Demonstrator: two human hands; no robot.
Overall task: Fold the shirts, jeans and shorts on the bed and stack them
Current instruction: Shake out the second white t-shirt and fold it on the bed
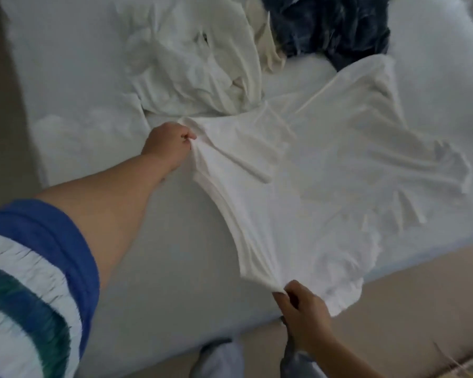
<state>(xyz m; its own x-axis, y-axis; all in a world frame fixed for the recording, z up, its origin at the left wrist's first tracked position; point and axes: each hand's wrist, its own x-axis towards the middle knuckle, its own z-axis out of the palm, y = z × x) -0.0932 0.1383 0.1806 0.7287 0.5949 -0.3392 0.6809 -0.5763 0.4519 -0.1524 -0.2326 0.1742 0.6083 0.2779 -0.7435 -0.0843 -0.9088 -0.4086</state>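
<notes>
a wide bed (pixel 153 241) with a pale sheet fills the room; beige floor (pixel 410 304) runs alongside, light dim and soft.

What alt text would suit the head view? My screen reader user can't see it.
A person's left hand and right hand each pinch an edge of a white shirt, stretching it over a white bed. Beyond it lie a crumpled white garment and dark jeans, unfolded.

A shirt (pixel 325 186) lies spread on the bed (pixel 161 255), crumpled shirts (pixel 191 66) and jeans (pixel 331 25) behind it.
</notes>
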